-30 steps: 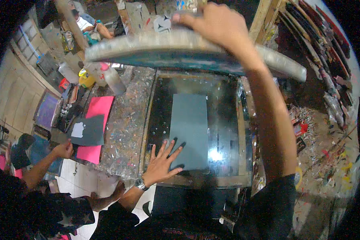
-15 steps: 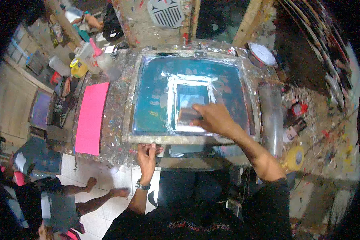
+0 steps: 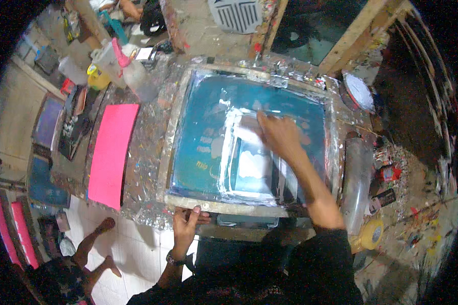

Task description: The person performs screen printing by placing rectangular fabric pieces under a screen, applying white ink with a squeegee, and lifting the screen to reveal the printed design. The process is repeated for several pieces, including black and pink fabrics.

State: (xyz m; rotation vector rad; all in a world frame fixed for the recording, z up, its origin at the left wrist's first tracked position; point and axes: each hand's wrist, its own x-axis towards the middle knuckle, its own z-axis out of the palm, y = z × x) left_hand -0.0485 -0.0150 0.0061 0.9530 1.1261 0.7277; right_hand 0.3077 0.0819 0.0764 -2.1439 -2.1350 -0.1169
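Note:
A wooden-framed printing screen (image 3: 203, 117) with teal mesh lies flat on the paint-spattered table. White ink (image 3: 231, 147) borders and streaks the pale rectangular window (image 3: 254, 162) in its middle. My right hand (image 3: 280, 131) is closed round a squeegee (image 3: 250, 123) at the window's far end; the fingers partly hide the tool. At the frame's near edge, my left hand (image 3: 185, 223) grips the wooden rail, thumb on top and fingers tucked at the front and below. A watch (image 3: 175, 259) is on that wrist.
A bright pink sheet (image 3: 113, 155) lies left of the screen, with a pink-nozzled bottle (image 3: 136, 76) behind it. To the right are a clear cylinder (image 3: 357, 178), a tape roll (image 3: 370, 234) and a round white-topped tub (image 3: 359, 91). Another person's legs (image 3: 89, 249) show at lower left.
My right hand has moved the squeegee from the window's near end to its far end. My left hand stays on the frame's near rail. The whole view has turned somewhat.

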